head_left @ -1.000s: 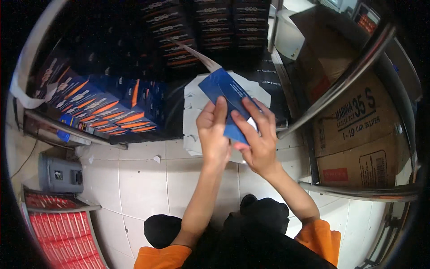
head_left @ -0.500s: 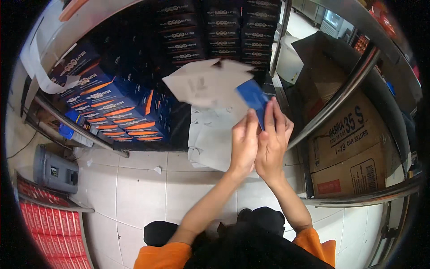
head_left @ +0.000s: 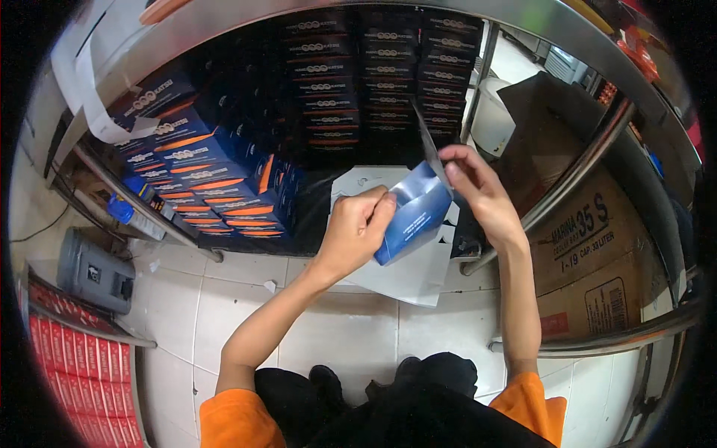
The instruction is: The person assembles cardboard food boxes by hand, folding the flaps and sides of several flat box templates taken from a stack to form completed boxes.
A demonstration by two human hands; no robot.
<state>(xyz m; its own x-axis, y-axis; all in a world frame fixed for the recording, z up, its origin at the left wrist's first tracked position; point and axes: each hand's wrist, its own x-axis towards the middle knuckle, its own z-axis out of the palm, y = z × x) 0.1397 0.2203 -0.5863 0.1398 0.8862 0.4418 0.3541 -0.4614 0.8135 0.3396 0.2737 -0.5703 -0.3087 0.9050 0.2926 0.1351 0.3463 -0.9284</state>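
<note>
A partly folded blue cardboard box (head_left: 420,216) is held up in front of me, its printed blue side toward me. My left hand (head_left: 360,228) is closed on its left edge, with the thumb on top. At the box's upper right, my right hand (head_left: 482,190) has its fingers curled at a raised flap (head_left: 427,134), seen nearly edge-on. How far the right fingertips reach behind that flap is hidden. Under the box lie flat white card sheets (head_left: 407,287), jutting past the dark shelf's front edge.
Stacked dark blue boxes with orange edges (head_left: 216,175) stand at the left, and more stacks (head_left: 388,75) at the back. A large brown carton (head_left: 590,254) sits right, behind a metal rail (head_left: 575,175). A grey bin (head_left: 97,272) and red packages (head_left: 82,366) are at the left.
The flat card has been turned and bent into a box shape, blue side now toward me. My hands have moved apart, the left to the left and the right to the right.
</note>
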